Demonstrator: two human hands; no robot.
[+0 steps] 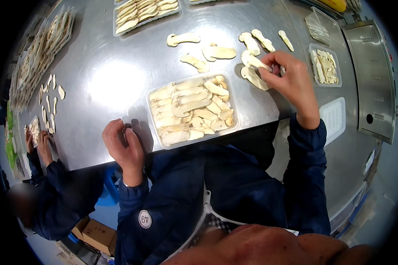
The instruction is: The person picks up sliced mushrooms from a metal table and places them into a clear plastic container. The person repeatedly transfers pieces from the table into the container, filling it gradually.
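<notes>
My right hand [292,79] pinches a pale mushroom slice [251,60] between thumb and fingers, just above the steel table. Below it lies another long slice [254,79]. Directly before me, a clear plastic tray [236,127] holds overlapping rows of slices on its left and a looser mix of pieces on its right. My left hand [125,147] rests at the table's front edge, left of the tray. Its fingers are loosely curled with a gap to the thumb, and nothing shows in them. Several loose slices [220,52] lie beyond the tray.
A filled tray [147,15] stands at the back, and stacked trays [43,56] line the far left. On the right are a small tray of pieces [325,66], a ribbed white tray [333,119] and a steel scale-like unit [371,79]. At left, a co-worker's hands [44,147] touch a small tray.
</notes>
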